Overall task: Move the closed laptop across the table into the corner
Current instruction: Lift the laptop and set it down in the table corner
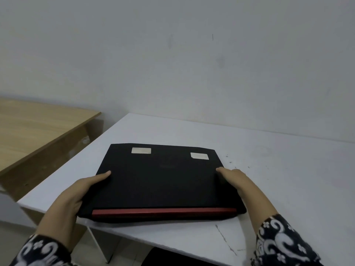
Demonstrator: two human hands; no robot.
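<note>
A closed black laptop (161, 179) with a red strip along its near edge and two pale stickers near its far edge lies on the white table (288, 179). My left hand (76, 194) grips its left side, thumb on the lid and fingers hidden under the edge. My right hand (236, 181) holds the right side, thumb on top of the lid. The laptop's near left corner reaches the table's left edge. The table's far left corner (132, 116) meets the wall beyond the laptop.
A wooden desk (38, 127) stands to the left, separated from the white table by a gap. A plain grey wall (192, 64) runs along the table's far edge. Dark specks and a scratch mark the tabletop on the right.
</note>
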